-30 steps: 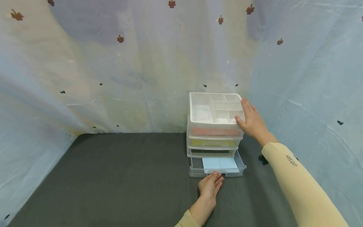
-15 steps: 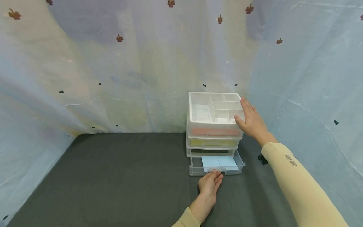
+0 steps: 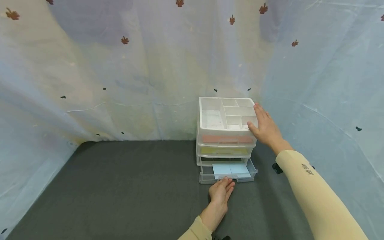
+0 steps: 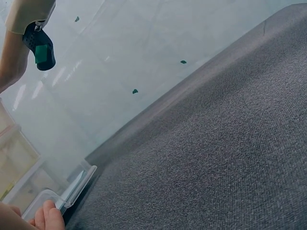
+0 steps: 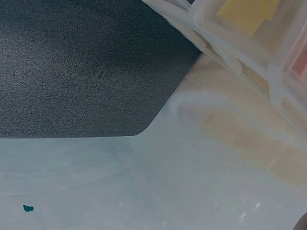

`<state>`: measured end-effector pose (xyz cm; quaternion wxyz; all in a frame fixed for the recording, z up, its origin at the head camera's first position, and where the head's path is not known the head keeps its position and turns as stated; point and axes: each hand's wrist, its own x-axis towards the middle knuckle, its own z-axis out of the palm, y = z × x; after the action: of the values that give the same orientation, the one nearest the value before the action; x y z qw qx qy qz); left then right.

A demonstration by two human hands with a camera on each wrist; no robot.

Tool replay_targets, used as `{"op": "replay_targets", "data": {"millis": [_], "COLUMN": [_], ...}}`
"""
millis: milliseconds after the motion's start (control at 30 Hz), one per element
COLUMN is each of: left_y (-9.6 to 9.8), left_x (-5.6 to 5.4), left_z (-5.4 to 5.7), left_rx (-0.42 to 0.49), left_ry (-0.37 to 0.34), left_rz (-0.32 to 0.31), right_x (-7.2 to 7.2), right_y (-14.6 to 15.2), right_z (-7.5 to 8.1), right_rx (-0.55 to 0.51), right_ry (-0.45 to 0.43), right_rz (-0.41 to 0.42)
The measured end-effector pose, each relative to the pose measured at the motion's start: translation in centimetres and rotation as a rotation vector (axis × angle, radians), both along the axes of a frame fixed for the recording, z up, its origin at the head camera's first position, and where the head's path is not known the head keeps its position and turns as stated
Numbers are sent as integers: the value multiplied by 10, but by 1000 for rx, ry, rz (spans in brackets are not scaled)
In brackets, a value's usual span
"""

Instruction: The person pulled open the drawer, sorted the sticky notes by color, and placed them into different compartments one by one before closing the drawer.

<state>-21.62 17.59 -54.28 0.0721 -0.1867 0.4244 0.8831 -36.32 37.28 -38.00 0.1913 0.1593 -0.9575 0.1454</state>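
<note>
A white plastic drawer organizer (image 3: pixel 228 132) stands against the back curtain in the head view. Its clear bottom drawer (image 3: pixel 207 179) is pulled part way out, with pale blue paper sheets (image 3: pixel 231 169) lying inside. My left hand (image 3: pixel 219 195) touches the middle of that drawer's front with its fingers fairly straight; in the left wrist view those fingers (image 4: pixel 53 218) are right at the drawer front. My right hand (image 3: pixel 267 130) rests along the organizer's right top edge, fingers extended and thumb over the front corner. Only a sliver of it shows in the right wrist view.
Above the pulled-out drawer are a drawer with yellow contents (image 3: pixel 223 151) and one with pink contents (image 3: pixel 226 138). Divided compartments (image 3: pixel 211 118) form the organizer's top. Dark grey cloth (image 3: pixel 120 186) covers the table, and a patterned curtain (image 3: pixel 168 66) hangs behind and at both sides.
The bottom drawer has slid slightly inward, toward the organizer, and my left hand has moved along with it. My right hand stays at the organizer's top edge.
</note>
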Motion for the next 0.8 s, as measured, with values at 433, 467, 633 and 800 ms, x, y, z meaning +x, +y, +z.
{"op": "replay_targets", "data": {"millis": [433, 467, 633, 800], "left_y": [-2, -2, -1, 0], "left_x": [-8, -9, -12, -17], "left_z": [-1, -1, -1, -1], "left_rx": [-8, -5, -8, -17], "left_ry": [-3, -3, 1, -10], "left_rz": [2, 2, 1, -3], "right_x": [-2, -2, -2, -3], "right_y": [1, 1, 2, 2], "right_z": [-3, -3, -3, -3], "right_rx": [3, 1, -3, 2], "right_ry": [17, 16, 14, 11], "right_rz": [-7, -5, 2, -8]}}
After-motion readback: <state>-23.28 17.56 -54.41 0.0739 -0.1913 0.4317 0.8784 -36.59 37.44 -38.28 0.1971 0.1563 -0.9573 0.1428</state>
